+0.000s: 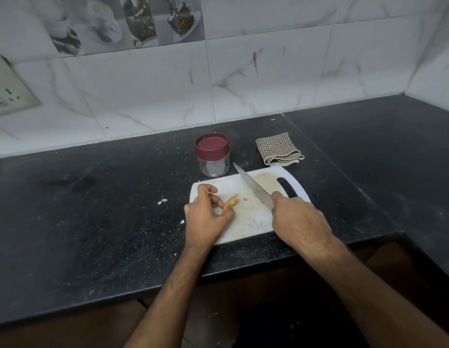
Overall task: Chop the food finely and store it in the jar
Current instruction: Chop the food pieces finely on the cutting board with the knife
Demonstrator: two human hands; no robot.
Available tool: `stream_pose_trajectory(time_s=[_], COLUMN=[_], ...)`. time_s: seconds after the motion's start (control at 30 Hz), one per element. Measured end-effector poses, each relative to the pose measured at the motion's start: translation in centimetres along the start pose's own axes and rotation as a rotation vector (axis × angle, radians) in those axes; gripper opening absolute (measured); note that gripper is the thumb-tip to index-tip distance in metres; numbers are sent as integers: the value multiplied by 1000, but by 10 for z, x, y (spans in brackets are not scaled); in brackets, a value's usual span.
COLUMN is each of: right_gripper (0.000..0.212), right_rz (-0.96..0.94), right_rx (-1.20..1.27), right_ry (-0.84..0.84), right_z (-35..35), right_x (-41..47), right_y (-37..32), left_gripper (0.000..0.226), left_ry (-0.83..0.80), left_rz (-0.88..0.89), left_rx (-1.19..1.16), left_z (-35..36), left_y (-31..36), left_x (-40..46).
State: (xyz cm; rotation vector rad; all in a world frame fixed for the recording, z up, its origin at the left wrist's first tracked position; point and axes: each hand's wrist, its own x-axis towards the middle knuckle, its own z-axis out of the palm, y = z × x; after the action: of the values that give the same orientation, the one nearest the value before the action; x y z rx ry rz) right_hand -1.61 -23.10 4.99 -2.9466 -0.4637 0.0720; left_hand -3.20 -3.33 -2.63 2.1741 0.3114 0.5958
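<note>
A white cutting board [253, 222] lies on the black counter. On it my left hand [205, 214] pinches a small yellowish piece of food [231, 200] between thumb and fingers. My right hand [296, 219] grips the handle of a knife [252, 184], whose blade points away to the upper left over the board, apart from the food. A tiny cut bit [246, 199] lies beside the food. Behind the board stands a clear jar [212, 163] with a dark red lid screwed on.
A folded checked cloth [278, 149] lies behind the board to the right. The black counter [93, 209] stretches left, dusted with crumbs, and its front edge runs just below the board. A tiled wall with a socket plate [7, 94] stands behind.
</note>
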Motion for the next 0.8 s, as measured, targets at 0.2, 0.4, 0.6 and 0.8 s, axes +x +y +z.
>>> stream_pose_trajectory(time_s=[0.2, 0.4, 0.6, 0.8], right_gripper=[34, 28, 32, 31], right_rz=[-12, 6, -28, -7], right_rx=[50, 23, 25, 87], right_ry=[-42, 12, -63, 1], right_z=[18, 13, 19, 13], right_x=[-4, -1, -4, -2], right_y=[-4, -6, -12, -6], left_gripper=[39, 37, 35, 38], left_ry=[65, 85, 148, 87], left_rz=[-42, -6, -25, -69], left_rx=[-50, -106, -224, -364], left_z=[-3, -5, -10, -11], left_y=[2, -2, 1, -4], left_x=[-2, 1, -2, -1])
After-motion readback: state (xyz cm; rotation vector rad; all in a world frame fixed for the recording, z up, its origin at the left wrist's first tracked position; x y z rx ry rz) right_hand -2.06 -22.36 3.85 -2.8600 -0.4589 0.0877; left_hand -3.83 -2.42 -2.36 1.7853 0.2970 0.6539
